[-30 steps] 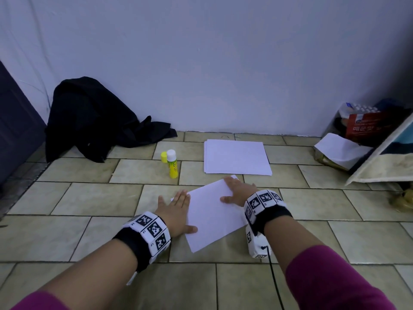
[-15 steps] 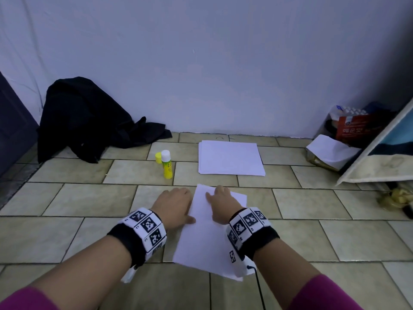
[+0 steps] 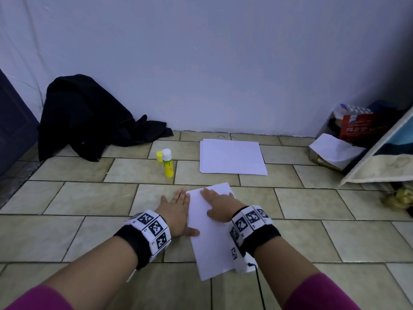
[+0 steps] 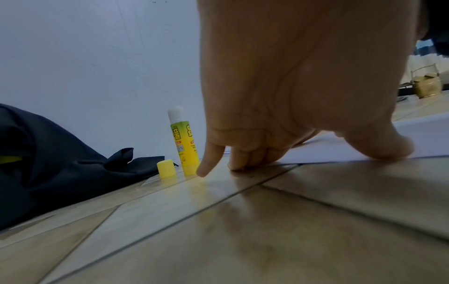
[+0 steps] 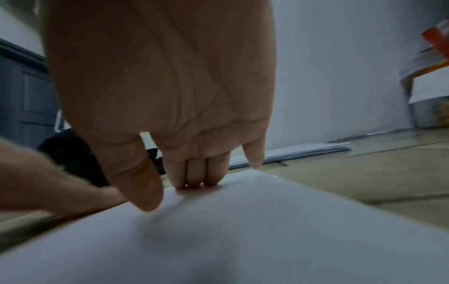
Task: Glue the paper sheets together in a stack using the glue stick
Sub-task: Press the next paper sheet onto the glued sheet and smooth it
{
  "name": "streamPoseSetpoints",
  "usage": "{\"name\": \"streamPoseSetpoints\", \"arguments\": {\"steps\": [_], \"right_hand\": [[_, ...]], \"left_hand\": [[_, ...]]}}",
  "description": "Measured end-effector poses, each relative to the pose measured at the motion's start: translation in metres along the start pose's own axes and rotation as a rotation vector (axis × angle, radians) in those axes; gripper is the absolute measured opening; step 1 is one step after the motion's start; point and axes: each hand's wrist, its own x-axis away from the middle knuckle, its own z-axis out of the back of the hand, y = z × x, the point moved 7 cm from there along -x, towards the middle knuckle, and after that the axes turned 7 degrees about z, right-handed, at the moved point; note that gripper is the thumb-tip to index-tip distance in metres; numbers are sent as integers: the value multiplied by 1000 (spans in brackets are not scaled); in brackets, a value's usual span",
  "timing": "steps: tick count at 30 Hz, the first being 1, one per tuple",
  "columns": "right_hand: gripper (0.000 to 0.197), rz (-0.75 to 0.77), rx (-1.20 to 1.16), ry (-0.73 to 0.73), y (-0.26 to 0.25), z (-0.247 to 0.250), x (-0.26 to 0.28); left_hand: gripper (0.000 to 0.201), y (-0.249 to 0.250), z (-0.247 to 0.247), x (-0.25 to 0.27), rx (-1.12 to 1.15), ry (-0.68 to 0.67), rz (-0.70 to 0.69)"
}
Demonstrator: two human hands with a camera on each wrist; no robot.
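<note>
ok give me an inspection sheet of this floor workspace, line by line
surface: beige tiled floor, dark grout lines
job's things: single sheet under the hands; paper stack behind it; glue stick upright, uncapped; yellow cap beside it
clutter: black cloth by the wall; red box and a loose paper far right
grippers: left hand flat at the sheet's left edge; right hand flat on the sheet
cables: black cable at right wrist
surroundings: plain white wall

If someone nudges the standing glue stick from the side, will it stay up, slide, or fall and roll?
The glue stick would probably tip: it stands upright, tall on a narrow base. Once down, its round body would likely roll on the smooth, glossy tile floor. Its cap is off, so the exposed white end could smear.
</note>
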Motion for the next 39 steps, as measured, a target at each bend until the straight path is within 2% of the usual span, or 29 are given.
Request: {"name": "streamPoseSetpoints", "arguments": {"steps": [2, 6, 8, 11, 13, 15, 18, 19, 20, 23, 25, 29, 34, 39], "right_hand": [[75, -54, -17, 23, 19, 5, 1], [112, -80, -24, 36, 37, 6, 3], [114, -80, -12, 75, 34, 9, 3], [100, -201, 143, 150, 30, 17, 8], [74, -250, 207, 179, 24, 22, 10], [58, -215, 157, 164, 15, 18, 6], [63, -131, 131, 116, -3, 9, 0], [73, -106, 138, 90, -9, 6, -2], [85, -73, 135, 57, -14, 3, -5], [123, 38, 89, -37, -30, -8, -14], [133, 62, 92, -67, -34, -12, -18], [133, 99, 83, -61, -35, -13, -18], [115, 100, 33, 13, -39, -8, -20], [122, 72, -7, 36, -35, -4, -20]], "left_hand": [[112, 0, 0, 1, 2, 0, -5], [114, 0, 4, 5, -28, 28, -13], [116, 1, 9, 5, -64, 51, -19], [98, 3, 26, 10, -95, 134, -62], [76, 4, 34, 15, -52, 194, -96], [54, 3, 39, 20, 17, 227, -108], [39, -3, 41, 17, 103, 259, -136], [40, -5, 41, 14, 128, 269, -146], [51, -8, 39, 10, 153, 272, -151], [97, -11, 29, -4, 213, 194, -147], [104, -12, 24, -8, 217, 119, -139], [109, -16, 21, -8, 206, 78, -117], [111, -21, 16, -10, 62, 73, -82], [114, -23, 11, -12, 55, 59, -76]]}}
